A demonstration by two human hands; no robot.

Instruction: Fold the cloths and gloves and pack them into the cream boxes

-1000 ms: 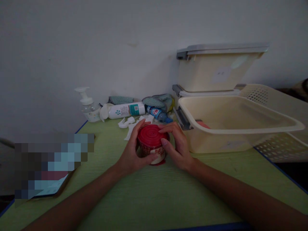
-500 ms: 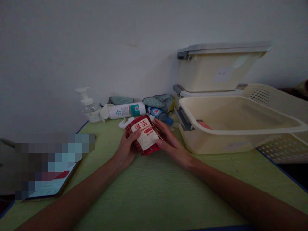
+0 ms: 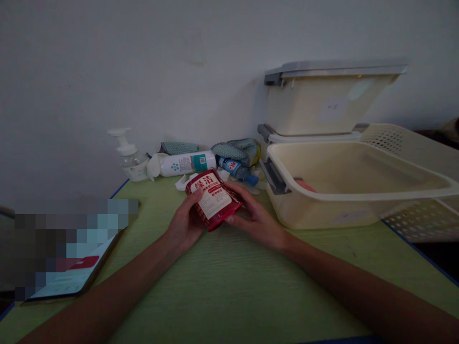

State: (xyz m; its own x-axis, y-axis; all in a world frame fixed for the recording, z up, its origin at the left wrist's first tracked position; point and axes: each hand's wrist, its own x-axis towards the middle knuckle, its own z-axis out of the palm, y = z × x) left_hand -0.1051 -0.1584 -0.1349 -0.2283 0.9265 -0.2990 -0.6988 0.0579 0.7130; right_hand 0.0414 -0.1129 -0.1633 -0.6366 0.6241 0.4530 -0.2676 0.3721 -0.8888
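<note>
Since a second ago the pack (image 3: 215,202) has tipped from upright, its label (image 3: 211,195) now facing up. From the head view, it sits between both hands over the table (image 3: 229,286): the left hand (image 3: 184,220) grips its left side, thumb on top; the right hand (image 3: 257,217) clasps its right side. Right stands a tub (image 3: 330,210).

1. 1 left hand (image 3: 186,220), 1 right hand (image 3: 256,217): 2 hands
2. 1 red packet (image 3: 214,199)
3. 1 pump bottle (image 3: 135,166), 1 white bottle (image 3: 186,164), 1 blue-capped bottle (image 3: 236,170): 3 bottles
4. 2 cloths (image 3: 236,149)
5. At least 2 boxes (image 3: 315,210)
6. At least 1 basket (image 3: 419,150)
7. 1 screen (image 3: 66,285)
8. 1 bench (image 3: 229,286)
</note>
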